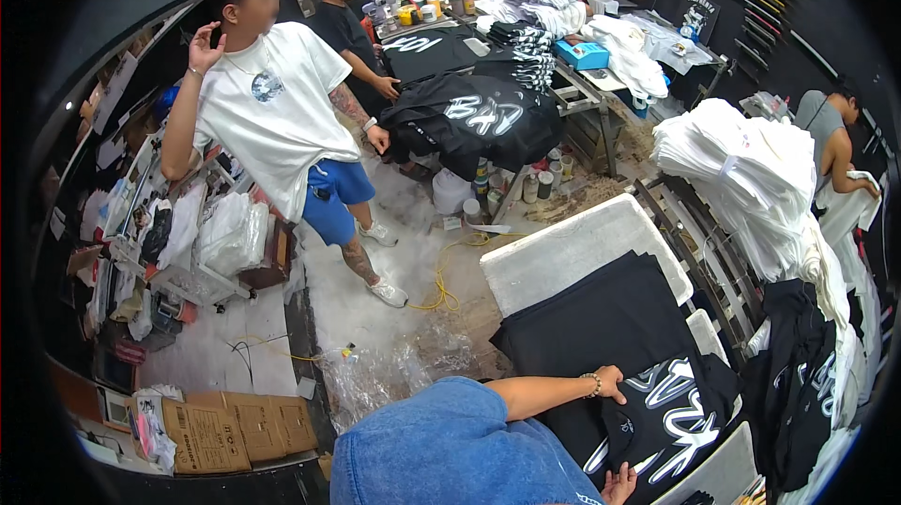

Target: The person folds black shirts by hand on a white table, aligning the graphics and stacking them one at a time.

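Note:
A black T-shirt (633, 406) with large white and grey lettering lies partly folded in front of me, its collar facing up. My left hand (607, 384), with a beaded bracelet at the wrist, pinches the shirt near its upper edge. Palm up at the lower edge, my right hand (619, 484) touches the shirt with its fingertips; whether it grips the cloth is unclear. Plain black fabric (591, 315) lies beside the printed shirt, spread over a pale grey board (563, 251). The denim sleeve (450, 441) covers part of the lower view.
A metal rack (693, 244) and a tied white garment bundle (739, 174) stand beyond the board. More black shirts (795, 378) hang at right. A person in a white shirt (274, 104) stands on the floor near a yellow cable (442, 287). Cardboard boxes (232, 427) sit lower left.

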`<state>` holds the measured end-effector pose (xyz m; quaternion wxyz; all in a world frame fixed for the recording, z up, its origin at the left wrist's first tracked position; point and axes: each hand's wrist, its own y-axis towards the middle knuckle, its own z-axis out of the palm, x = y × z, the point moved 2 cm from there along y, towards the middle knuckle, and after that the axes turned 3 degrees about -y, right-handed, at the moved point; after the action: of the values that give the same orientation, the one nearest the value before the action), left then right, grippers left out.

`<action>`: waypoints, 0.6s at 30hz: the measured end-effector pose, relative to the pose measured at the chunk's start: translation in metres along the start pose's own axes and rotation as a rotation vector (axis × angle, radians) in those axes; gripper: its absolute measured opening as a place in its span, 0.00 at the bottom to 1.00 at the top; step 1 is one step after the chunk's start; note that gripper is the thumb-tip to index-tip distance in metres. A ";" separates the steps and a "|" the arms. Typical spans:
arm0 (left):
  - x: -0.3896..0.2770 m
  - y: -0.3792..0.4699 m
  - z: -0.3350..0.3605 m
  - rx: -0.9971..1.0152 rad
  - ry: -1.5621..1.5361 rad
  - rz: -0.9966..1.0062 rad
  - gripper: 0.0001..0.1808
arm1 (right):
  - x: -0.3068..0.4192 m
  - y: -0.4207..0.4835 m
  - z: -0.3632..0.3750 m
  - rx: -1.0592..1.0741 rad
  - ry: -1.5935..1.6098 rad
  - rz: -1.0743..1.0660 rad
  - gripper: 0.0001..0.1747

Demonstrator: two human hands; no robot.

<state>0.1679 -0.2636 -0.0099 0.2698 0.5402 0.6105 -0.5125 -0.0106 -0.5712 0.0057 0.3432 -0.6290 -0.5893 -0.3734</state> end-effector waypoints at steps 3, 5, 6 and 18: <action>-0.002 0.000 0.000 0.023 0.007 -0.009 0.35 | -0.010 -0.001 -0.002 0.055 -0.175 -0.312 0.24; 0.004 0.003 0.002 0.014 0.006 -0.010 0.36 | 0.005 -0.005 -0.001 0.032 -0.016 -0.154 0.25; 0.005 0.004 0.002 0.014 0.007 -0.010 0.36 | 0.012 -0.006 0.000 0.032 -0.015 -0.154 0.25; -0.001 0.004 -0.002 0.083 0.064 -0.050 0.38 | 0.038 -0.011 0.000 -0.089 0.747 0.681 0.23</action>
<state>0.1723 -0.2632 -0.0095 0.2145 0.5515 0.6106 -0.5262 -0.0208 -0.5523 0.0388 0.6057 -0.6230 -0.1711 -0.4645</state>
